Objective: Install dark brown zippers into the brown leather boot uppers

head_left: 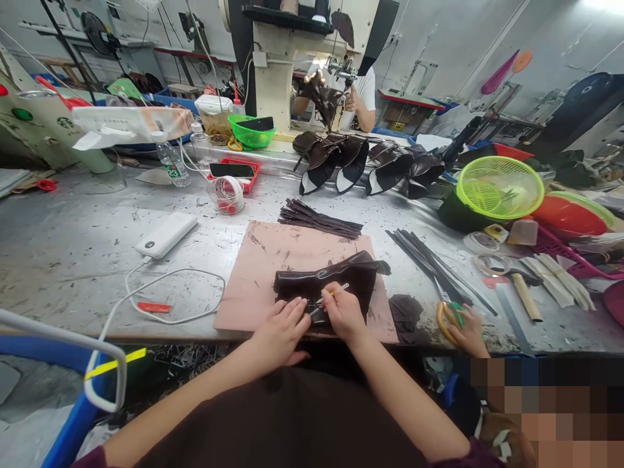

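On a pinkish board [244, 260] lies a dark brown glossy leather piece [336, 270], partly rolled along its far side. My left hand [285, 328] rests on its near edge, fingers stretched out and pressing it flat. Closed around a slim white-and-yellow pen [344, 286], my right hand [344, 312] keeps the tip against the leather just beside the left fingertips. The near edge of the leather is partly hidden under both hands.
Beyond the board lie dark strips [316, 220] and several brown shoe uppers [351, 159]. Another person's hand [470, 333] touches scissors [443, 318] at the right, near a hammer [525, 296]. A white power bank [166, 234] with cable sits left; a sewing machine [273, 71] stands behind.
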Tool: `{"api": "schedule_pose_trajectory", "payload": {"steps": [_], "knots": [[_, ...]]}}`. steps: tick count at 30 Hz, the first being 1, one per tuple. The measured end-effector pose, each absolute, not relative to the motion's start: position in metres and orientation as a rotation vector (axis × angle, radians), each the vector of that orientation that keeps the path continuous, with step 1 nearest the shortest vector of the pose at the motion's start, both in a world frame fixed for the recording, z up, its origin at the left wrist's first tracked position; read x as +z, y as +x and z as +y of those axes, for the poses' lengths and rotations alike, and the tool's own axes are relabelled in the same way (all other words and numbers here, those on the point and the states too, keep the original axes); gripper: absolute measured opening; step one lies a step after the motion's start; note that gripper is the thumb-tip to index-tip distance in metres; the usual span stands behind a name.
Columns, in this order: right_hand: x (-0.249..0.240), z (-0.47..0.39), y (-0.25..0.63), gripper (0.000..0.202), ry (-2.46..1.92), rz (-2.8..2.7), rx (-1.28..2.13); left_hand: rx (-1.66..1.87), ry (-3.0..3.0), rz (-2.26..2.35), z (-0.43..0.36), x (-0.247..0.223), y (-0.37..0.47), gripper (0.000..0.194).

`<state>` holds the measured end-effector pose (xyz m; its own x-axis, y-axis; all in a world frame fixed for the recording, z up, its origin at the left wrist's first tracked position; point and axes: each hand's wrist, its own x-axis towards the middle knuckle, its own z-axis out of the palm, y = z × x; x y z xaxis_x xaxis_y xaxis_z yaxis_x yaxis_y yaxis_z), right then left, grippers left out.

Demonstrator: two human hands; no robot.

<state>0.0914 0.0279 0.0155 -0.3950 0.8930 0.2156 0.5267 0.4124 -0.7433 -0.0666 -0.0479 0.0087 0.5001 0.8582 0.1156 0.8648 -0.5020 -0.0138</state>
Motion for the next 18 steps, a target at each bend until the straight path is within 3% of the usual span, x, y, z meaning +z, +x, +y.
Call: {"api": "schedule_pose_trajectory", "payload": {"steps": [12, 18], "knots": [[0.016, 0.024, 0.088, 0.020, -1.140, -1.959, 0.853, -0.231, -2.654, -1.591, -0.050, 0.012, -0.063, 0.058], [0.032, 0.035, 0.132, 0.033, -1.272, -1.363, 0.513, -0.698, -2.375, -1.923, -0.049, 0.020, -0.080, 0.032]]}}
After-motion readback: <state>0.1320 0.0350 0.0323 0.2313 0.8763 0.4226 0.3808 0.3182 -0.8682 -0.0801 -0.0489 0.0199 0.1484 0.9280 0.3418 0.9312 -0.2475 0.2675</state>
